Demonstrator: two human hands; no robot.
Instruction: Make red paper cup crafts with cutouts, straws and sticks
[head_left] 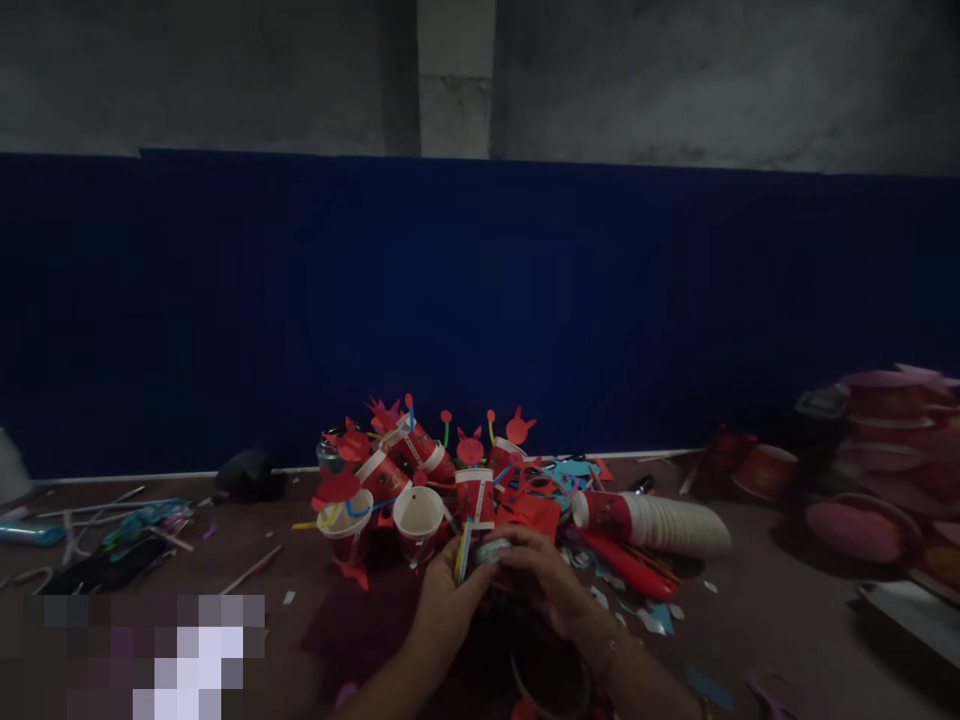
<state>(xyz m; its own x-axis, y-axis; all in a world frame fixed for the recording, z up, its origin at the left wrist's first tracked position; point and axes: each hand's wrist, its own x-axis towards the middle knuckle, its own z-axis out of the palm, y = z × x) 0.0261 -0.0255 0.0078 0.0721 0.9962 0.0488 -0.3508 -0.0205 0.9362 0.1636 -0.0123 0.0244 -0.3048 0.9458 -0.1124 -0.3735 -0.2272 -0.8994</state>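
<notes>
My left hand is closed around a few thin yellow and white strips that stick up past its thumb. My right hand curls in from the other side, its fingertips on a small pale roundish thing between both hands; dim light hides its kind. Just beyond the hands stands a red paper cup with a white rim. Behind and to the left are more red and white paper cups, decorated with red paper cutouts and coloured straws.
A nested stack of paper cups lies on its side at right, above a red tool handle and paper scraps. Decorated red cups pile up far right. Straws and scissors lie left. A blue wall panel stands behind.
</notes>
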